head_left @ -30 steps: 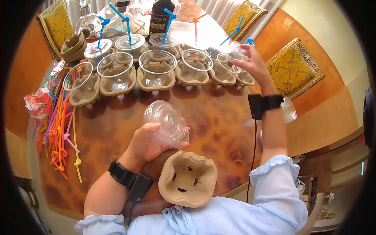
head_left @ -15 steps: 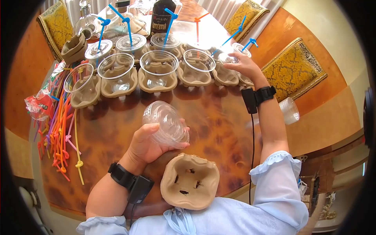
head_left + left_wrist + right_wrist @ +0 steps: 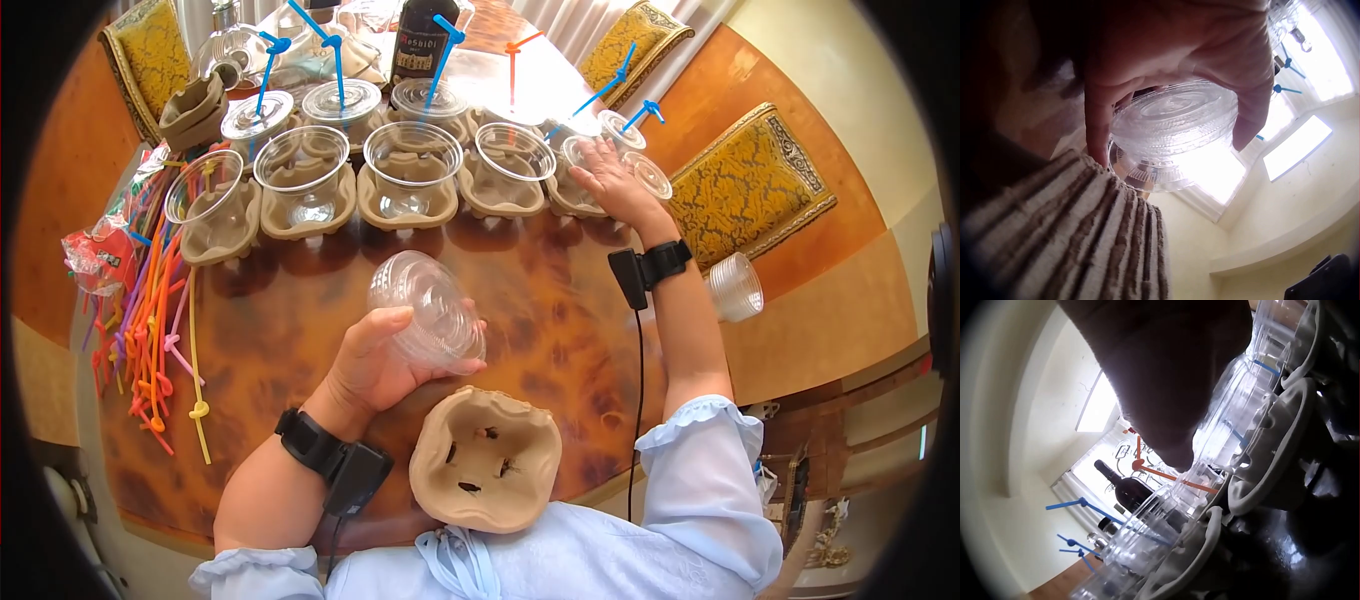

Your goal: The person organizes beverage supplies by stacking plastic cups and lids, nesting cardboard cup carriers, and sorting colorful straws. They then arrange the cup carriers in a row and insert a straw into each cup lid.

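Lid stack: thin clear plastic, round, ridged at the rims, nested several deep, held up over the glossy tabletop.
Carrier stack: moulded brown pulp, rough and fibrous, layered like ribs in the left wrist view, just beside the blue blouse.
Open cups: smooth, see-through, wide-mouthed, seated in pulp holders.
Straws: bendy, knotted, spilling in bright colours down the table's left side.
Hard to see: a clear cup, mostly covered by the right hand; cannot tell whether lidded; dark bottle cropped in the head view, complete with neck from the right wrist.
Left hand: curled round the lid stack, thumb uppermost, gripping near the chest.
Right hand: stretched far forward, palm down, fingers straight and slightly spread, resting over that covered cup.
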### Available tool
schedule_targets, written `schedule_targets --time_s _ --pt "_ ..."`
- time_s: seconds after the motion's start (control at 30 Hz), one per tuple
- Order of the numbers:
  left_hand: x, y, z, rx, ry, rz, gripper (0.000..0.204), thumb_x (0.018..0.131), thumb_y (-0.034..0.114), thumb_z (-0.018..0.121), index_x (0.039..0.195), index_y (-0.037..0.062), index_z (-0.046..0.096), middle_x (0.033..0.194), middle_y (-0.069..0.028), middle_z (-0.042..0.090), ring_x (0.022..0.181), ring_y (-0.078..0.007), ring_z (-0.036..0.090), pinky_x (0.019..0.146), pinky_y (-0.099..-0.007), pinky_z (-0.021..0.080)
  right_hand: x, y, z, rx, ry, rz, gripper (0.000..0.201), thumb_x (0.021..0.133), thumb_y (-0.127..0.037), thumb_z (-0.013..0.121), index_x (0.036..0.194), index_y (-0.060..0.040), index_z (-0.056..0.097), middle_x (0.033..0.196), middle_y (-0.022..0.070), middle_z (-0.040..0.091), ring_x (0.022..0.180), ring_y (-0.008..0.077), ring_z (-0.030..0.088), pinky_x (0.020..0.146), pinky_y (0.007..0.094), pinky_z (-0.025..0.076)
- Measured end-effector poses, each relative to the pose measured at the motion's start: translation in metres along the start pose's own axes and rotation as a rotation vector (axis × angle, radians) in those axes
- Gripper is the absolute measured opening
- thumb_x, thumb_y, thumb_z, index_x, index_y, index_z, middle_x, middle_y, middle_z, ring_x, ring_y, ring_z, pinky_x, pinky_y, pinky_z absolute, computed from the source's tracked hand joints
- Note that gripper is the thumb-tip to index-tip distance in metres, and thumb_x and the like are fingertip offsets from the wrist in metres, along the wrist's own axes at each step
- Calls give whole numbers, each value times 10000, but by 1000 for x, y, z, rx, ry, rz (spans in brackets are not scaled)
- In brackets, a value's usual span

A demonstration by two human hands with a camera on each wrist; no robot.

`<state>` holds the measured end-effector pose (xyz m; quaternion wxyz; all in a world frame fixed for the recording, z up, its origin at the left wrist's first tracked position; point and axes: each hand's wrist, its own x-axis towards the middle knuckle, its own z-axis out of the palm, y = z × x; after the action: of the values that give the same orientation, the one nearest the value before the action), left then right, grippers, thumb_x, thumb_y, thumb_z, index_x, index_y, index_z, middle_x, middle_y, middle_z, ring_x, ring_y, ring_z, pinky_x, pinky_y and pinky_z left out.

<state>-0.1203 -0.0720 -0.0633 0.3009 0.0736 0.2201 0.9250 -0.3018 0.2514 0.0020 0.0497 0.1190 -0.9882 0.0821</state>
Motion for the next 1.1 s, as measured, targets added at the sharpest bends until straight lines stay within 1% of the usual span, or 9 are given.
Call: schedule_targets --time_s 0.2,0.3,0.4,0.47,0.53,0.8,0.9,0.97,1.1 --pt "1 -2 -4 -34 -20 -13 692 747 338 675 1324 92 383 1284 -203 460 1203 -420 441 937 -605 423 1 9 7 -19 27 -70 720 912 -567 344 1441 -86 264 1481 260 185 1407 364 86 1111 502 99" --pt "1 -2 -8 -47 -43 -7 665 758 339 668 1309 79 401 1282 -193 467 1200 -409 447 946 -602 415 -15 -17 4 -233 392 -92 698 887 -492 486 1417 -74 311 1448 256 263 1372 377 200 1105 473 154" --pt "2 1 -4 -58 -46 21 594 784 330 647 1267 65 427 1228 -172 502 1154 -368 492 933 -569 434 -49 -82 -30 23 487 -446 728 808 -388 658 1385 -64 354 1390 245 347 1304 367 314 1073 441 250" --pt "2 1 -1 -106 -57 15 483 816 293 626 1200 54 458 1122 -140 562 1073 -314 557 902 -516 473 -72 -124 -39 381 -9 -567 817 728 -403 738 1354 -19 379 1324 208 424 1260 324 385 1042 402 313" --pt "1 0 -4 -76 -80 11 527 823 308 625 1248 58 438 1166 -147 550 1093 -312 552 893 -501 482 -84 -153 -26 362 -171 -823 888 689 -413 768 1366 -14 355 1323 184 421 1228 307 417 1030 389 333" --pt "1 4 1 -94 -108 47 574 825 319 634 1288 65 409 1228 -155 513 1131 -325 527 923 -524 467 -91 -166 -13 694 -417 -664 975 574 -278 859 1381 -58 356 1350 106 397 1219 223 426 989 370 369" --pt "0 2 -3 -144 -46 18 543 816 299 651 1252 63 430 1200 -151 524 1130 -346 522 931 -567 446 -84 -151 -35 722 -289 -611 954 569 -265 864 1370 -67 385 1315 73 437 1193 182 441 966 352 380" --pt "1 2 -5 -148 -35 15 514 809 287 661 1222 63 452 1178 -145 533 1124 -355 524 927 -585 440 -58 -135 -43 492 92 -604 886 602 -268 847 1349 -48 423 1268 85 483 1160 196 469 952 336 384" --pt "3 2 -6 -140 -35 -6 473 803 279 668 1186 67 488 1158 -139 544 1120 -350 527 924 -587 441 4 -100 -38 168 165 -362 748 677 -355 791 1275 -11 504 1219 165 548 1145 268 502 941 348 399"
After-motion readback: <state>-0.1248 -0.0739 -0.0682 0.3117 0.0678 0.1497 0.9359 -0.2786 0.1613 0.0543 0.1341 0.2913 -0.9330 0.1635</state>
